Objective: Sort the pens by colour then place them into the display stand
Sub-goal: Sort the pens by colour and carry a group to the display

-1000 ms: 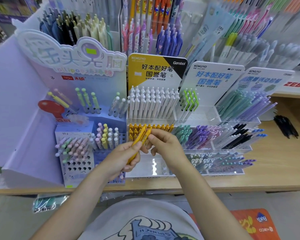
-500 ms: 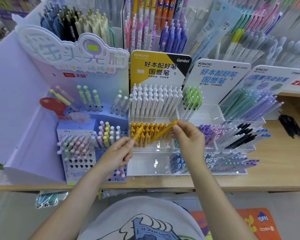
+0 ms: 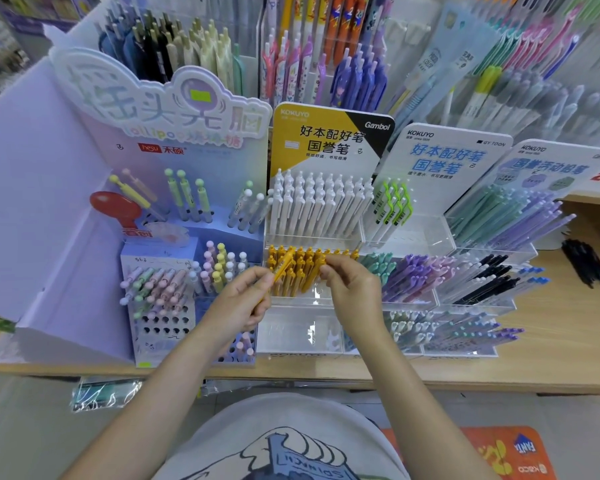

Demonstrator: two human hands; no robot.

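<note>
Down low, both hands at the front of a clear acrylic display stand (image 3: pixel 326 299) on a wooden counter (image 3: pixel 551 341). Left hand (image 3: pixel 243 303) curled round a yellow pen (image 3: pixel 282 268), thumb and forefinger pinching the barrel, pen tilted up and to the right with its upper end among the yellow pens (image 3: pixel 302 268) already standing in the stand's middle tier. Right hand (image 3: pixel 352 289) just beside it, fingers bent, fingertips (image 3: pixel 326 268) pinching what looks like one more yellow pen at the top of that same row; grip partly hidden by the hand itself, so not certain. Above the yellow row, a tier of white pens (image 3: pixel 316 209) under a yellow and black sign (image 3: pixel 326 140). To the right in neighbouring compartments, teal pens (image 3: pixel 378 265), purple pens (image 3: pixel 413 275) and black pens (image 3: pixel 482 278). To the left, a lilac cardboard stand (image 3: pixel 160 306) full of pastel pens (image 3: pixel 153 289), with a red paddle-shaped tag (image 3: pixel 115 206). Loose black pens (image 3: pixel 586 261) lying on the counter well apart to the right.
</note>
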